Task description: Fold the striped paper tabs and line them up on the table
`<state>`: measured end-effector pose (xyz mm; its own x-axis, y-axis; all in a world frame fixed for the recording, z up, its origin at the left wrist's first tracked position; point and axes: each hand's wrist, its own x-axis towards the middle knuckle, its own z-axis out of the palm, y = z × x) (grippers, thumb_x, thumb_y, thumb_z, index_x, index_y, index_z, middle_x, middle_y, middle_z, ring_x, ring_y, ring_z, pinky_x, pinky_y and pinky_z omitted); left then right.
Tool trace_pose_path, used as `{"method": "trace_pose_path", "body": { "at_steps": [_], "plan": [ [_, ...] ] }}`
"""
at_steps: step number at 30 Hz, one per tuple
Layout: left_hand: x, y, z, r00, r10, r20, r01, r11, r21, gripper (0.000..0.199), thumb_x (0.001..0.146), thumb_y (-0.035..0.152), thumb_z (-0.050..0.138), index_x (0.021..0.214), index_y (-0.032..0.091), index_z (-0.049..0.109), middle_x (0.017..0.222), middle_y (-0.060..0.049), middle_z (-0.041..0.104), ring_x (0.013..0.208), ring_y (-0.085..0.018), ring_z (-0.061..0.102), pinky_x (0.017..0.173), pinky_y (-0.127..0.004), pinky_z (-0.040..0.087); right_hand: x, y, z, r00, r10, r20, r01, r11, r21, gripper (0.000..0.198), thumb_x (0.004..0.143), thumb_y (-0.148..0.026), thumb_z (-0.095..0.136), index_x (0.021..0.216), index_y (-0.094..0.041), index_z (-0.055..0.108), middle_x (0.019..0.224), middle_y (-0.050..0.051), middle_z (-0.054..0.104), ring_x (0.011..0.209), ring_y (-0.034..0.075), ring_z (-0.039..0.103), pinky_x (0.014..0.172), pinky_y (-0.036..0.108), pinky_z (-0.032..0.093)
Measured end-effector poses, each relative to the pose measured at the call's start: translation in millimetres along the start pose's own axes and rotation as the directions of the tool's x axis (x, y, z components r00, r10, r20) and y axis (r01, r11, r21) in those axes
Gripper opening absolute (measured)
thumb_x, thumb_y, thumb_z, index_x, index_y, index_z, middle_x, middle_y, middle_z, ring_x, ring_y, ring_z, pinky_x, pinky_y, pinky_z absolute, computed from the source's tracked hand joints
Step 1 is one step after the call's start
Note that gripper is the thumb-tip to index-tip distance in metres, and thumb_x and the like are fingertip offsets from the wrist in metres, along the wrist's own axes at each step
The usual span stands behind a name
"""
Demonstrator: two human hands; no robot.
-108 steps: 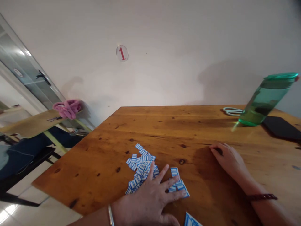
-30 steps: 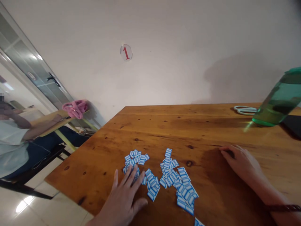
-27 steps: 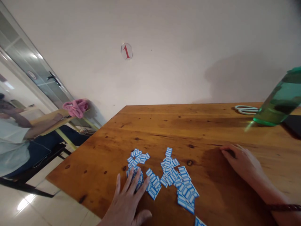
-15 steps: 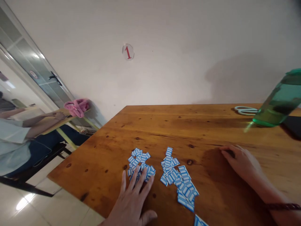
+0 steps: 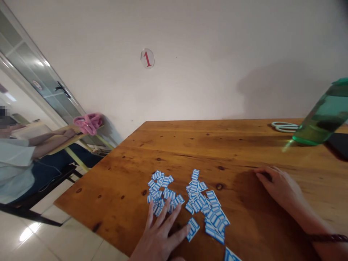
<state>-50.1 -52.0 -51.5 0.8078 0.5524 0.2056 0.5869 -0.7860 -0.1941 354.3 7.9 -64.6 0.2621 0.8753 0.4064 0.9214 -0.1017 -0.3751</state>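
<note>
My left hand [image 5: 160,230] lies open and palm down at the table's near side, fingers spread. Its fingertips rest on the near edge of a loose pile of small white paper slips with blue print [image 5: 157,186]. One fingertip touches a single blue-and-white slip [image 5: 193,229] lying apart. Right of that pile is a second, longer heap of such slips [image 5: 199,201], spread toward me in overlapping rows. My right hand [image 5: 280,185] rests on the wood to the right, fingers loosely bent, thumb a little apart, with nothing visible in it.
A green bottle [image 5: 318,119] stands at the far right of the wooden table [image 5: 190,145], beside a coiled white cable [image 5: 284,127] and a dark flat object [image 5: 338,146]. Another person sits at a side table on the left, near a pink cloth item [image 5: 88,124].
My left hand has slid right and toward me. A slip now lies separate by its fingertip, and the pile's near edge has spread rightward. My right hand has stayed put.
</note>
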Motion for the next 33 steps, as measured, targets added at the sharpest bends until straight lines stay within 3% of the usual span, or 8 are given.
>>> {"method": "trace_pose_path", "body": {
  "at_steps": [7,11,16,19,21,25,27,33],
  "plan": [
    [17.3,5.8,-14.6,0.991,0.132,-0.029,-0.131,0.99,0.057,0.055,0.083,0.056,0.034,0.133,0.031,0.035,0.143,0.001,0.033,0.132,-0.032,0.018,0.103,-0.062,0.004,0.3,-1.6,-2.2,1.0,0.002,0.013,-0.002,1.0,-0.011,0.031,0.076,-0.037,0.036,0.077,-0.021,0.061,0.089,0.011,0.065,0.083,0.028,0.058,0.066,0.038,0.046],
    [13.5,5.1,-12.7,1.0,0.018,0.006,-0.019,0.996,0.083,0.073,0.08,0.063,0.032,0.137,0.018,0.03,0.139,-0.008,0.038,0.13,-0.032,0.023,0.105,-0.057,0.007,0.4,-1.1,-2.0,1.0,0.008,0.015,-0.008,1.0,-0.02,0.031,0.076,-0.037,0.035,0.077,-0.021,0.061,0.09,0.011,0.065,0.085,0.028,0.058,0.067,0.038,0.046],
    [-1.8,7.7,5.8,0.998,0.056,-0.036,-0.053,0.995,0.08,0.053,0.085,0.051,0.037,0.135,0.038,0.027,0.141,-0.002,0.035,0.129,-0.033,0.026,0.1,-0.062,0.017,-0.2,0.8,0.0,1.0,-0.011,0.009,0.011,1.0,-0.019,0.03,0.076,-0.036,0.035,0.076,-0.021,0.061,0.088,0.011,0.065,0.083,0.028,0.059,0.064,0.037,0.046],
    [2.1,2.2,1.1,0.999,0.038,0.006,-0.038,0.998,-0.042,0.064,0.082,0.058,0.035,0.138,0.034,0.019,0.143,-0.006,0.032,0.13,-0.033,0.026,0.099,-0.059,0.024,0.5,3.9,2.3,1.0,-0.011,-0.003,0.011,1.0,-0.018,0.029,0.075,-0.037,0.036,0.076,-0.022,0.061,0.086,0.01,0.066,0.08,0.027,0.059,0.063,0.037,0.046],
    [9.5,-9.1,-7.4,0.994,-0.076,0.08,0.084,0.991,-0.1,0.073,0.082,0.059,0.034,0.141,0.023,0.011,0.144,-0.01,0.029,0.131,-0.031,0.025,0.101,-0.058,0.022,1.4,5.7,3.6,1.0,-0.014,-0.008,0.014,1.0,-0.024,0.029,0.074,-0.038,0.037,0.075,-0.022,0.062,0.084,0.009,0.066,0.078,0.027,0.06,0.064,0.037,0.046],
    [21.5,-33.6,-16.9,0.911,-0.379,0.165,0.388,0.921,-0.027,0.066,0.086,0.053,0.029,0.14,0.018,0.014,0.142,-0.013,0.032,0.13,-0.029,0.026,0.101,-0.056,0.025,2.4,6.7,3.9,1.0,-0.02,-0.015,0.02,1.0,-0.02,0.029,0.073,-0.04,0.037,0.074,-0.023,0.061,0.085,0.009,0.066,0.08,0.027,0.06,0.066,0.038,0.046],
    [23.4,-34.5,-17.6,0.874,-0.444,0.196,0.454,0.891,-0.005,0.068,0.085,0.055,0.028,0.14,0.017,0.015,0.142,-0.016,0.03,0.131,-0.031,0.024,0.099,-0.059,0.026,2.4,6.1,3.0,1.0,-0.017,-0.004,0.016,1.0,-0.018,0.03,0.074,-0.039,0.037,0.075,-0.022,0.062,0.087,0.01,0.066,0.081,0.028,0.06,0.066,0.039,0.046],
    [22.6,-7.5,-23.6,0.938,-0.217,0.27,0.253,0.961,-0.109,0.075,0.079,0.063,0.033,0.14,0.031,0.005,0.147,-0.011,0.017,0.133,-0.038,0.013,0.095,-0.069,0.017,1.5,4.1,1.3,1.0,-0.012,0.0,0.012,1.0,-0.011,0.029,0.075,-0.038,0.037,0.075,-0.022,0.061,0.085,0.01,0.066,0.08,0.028,0.059,0.066,0.039,0.046]
  ]
}}
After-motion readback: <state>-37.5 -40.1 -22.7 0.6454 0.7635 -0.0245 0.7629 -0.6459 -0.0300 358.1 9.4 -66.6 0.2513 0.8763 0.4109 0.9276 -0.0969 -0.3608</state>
